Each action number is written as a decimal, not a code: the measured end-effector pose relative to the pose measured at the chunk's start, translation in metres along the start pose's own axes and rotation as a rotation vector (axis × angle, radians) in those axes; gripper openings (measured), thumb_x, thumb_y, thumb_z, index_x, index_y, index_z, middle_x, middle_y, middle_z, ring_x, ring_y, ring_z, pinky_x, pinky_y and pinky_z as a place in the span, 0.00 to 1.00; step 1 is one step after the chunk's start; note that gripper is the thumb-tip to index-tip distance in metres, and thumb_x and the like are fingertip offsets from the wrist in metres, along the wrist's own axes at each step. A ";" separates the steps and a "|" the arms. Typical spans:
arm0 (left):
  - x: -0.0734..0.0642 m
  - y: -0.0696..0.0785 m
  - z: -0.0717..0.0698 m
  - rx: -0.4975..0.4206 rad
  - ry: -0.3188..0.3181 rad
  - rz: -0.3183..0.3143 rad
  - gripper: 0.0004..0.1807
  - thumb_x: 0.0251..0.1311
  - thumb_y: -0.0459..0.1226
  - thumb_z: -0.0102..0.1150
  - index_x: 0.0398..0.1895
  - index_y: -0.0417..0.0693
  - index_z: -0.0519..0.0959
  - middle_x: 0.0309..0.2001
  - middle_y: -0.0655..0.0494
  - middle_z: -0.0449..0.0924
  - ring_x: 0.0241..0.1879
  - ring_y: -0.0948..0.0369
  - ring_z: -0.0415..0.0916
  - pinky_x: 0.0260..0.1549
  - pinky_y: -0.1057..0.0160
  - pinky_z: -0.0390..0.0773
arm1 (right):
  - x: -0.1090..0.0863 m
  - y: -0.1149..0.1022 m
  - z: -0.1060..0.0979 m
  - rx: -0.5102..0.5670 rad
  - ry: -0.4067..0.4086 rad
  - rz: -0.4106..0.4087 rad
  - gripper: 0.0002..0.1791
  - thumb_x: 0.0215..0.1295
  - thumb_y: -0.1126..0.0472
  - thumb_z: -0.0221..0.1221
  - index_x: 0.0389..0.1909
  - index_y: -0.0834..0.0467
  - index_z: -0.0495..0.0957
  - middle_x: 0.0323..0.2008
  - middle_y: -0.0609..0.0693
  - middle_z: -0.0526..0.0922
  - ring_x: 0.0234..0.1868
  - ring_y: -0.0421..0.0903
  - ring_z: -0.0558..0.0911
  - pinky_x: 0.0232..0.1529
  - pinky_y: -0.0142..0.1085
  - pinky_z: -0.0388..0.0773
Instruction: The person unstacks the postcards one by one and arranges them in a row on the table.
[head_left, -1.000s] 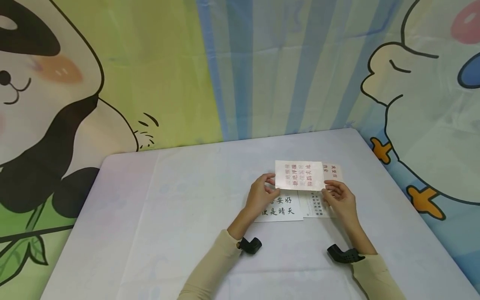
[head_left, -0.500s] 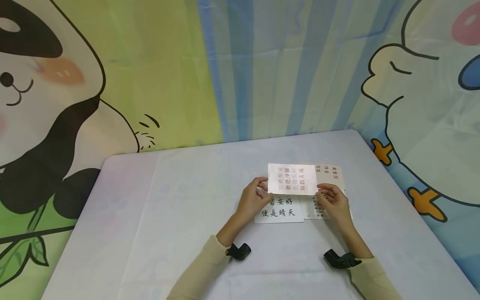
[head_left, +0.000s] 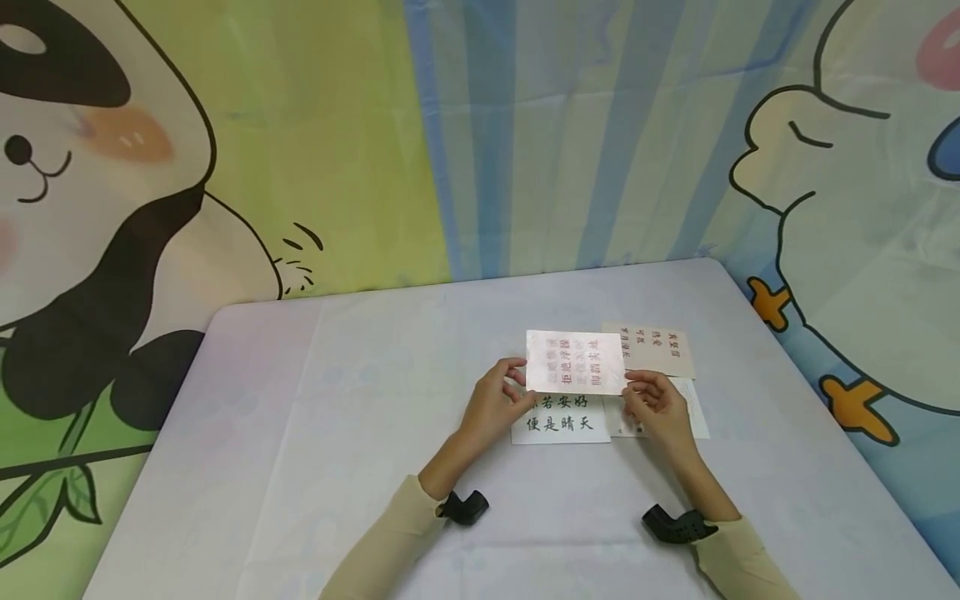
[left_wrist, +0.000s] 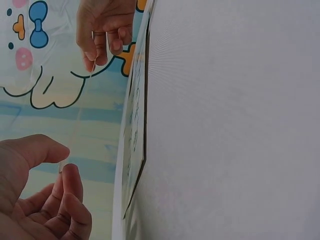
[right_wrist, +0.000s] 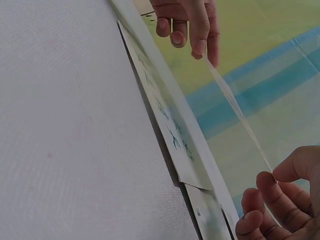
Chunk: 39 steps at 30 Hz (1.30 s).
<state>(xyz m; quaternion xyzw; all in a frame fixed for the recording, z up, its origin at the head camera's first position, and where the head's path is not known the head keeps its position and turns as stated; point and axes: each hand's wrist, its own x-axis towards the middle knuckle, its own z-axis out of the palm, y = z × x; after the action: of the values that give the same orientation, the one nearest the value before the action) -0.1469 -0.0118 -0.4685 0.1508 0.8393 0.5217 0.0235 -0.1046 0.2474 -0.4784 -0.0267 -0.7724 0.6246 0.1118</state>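
Observation:
A white card [head_left: 575,362] with columns of red characters is held up above the table between both hands. My left hand [head_left: 495,404] pinches its left edge between thumb and fingers, and my right hand [head_left: 660,408] pinches the lower right corner. In the right wrist view the card [right_wrist: 237,111] shows edge-on as a thin strip, clear of the cards lying below. Under it lies a white card with large black characters [head_left: 561,425], its top part hidden. To the right rest a card with small black print [head_left: 693,408], partly covered by my right hand, and a beige card with red characters [head_left: 660,354].
The cards lie on a table with a white cloth [head_left: 375,400]. Behind it stands a printed backdrop [head_left: 337,150] with a panda and stripes. A black wrist camera [head_left: 465,507] sits on the left wrist, another camera [head_left: 675,525] on the right.
Both hands have moved left with the held card, and slightly toward me. More of the beige card and of the small-print card now shows at the right.

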 end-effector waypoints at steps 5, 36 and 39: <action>-0.006 -0.005 -0.008 0.000 0.002 0.014 0.28 0.55 0.33 0.66 0.60 0.40 0.72 0.40 0.54 0.77 0.28 0.67 0.72 0.25 0.72 0.71 | -0.003 -0.005 0.008 -0.011 -0.008 0.024 0.15 0.64 0.74 0.58 0.51 0.73 0.72 0.34 0.47 0.77 0.28 0.34 0.77 0.23 0.25 0.74; -0.042 -0.021 -0.051 0.072 0.063 0.013 0.26 0.54 0.31 0.66 0.58 0.38 0.73 0.37 0.55 0.78 0.29 0.66 0.74 0.26 0.71 0.72 | -0.014 -0.015 0.047 -0.025 -0.137 0.009 0.16 0.60 0.74 0.60 0.49 0.73 0.76 0.37 0.53 0.80 0.34 0.34 0.77 0.30 0.23 0.76; -0.048 -0.023 -0.056 0.075 0.065 -0.001 0.26 0.54 0.31 0.66 0.58 0.38 0.73 0.37 0.55 0.78 0.30 0.65 0.74 0.26 0.71 0.73 | -0.017 -0.013 0.052 -0.029 -0.161 0.009 0.16 0.60 0.75 0.61 0.49 0.73 0.76 0.37 0.57 0.80 0.35 0.34 0.77 0.31 0.23 0.76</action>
<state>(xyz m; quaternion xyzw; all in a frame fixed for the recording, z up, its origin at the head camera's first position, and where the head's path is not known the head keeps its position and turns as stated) -0.1175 -0.0832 -0.4690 0.1343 0.8587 0.4944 -0.0093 -0.0974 0.1914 -0.4782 0.0182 -0.7876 0.6141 0.0461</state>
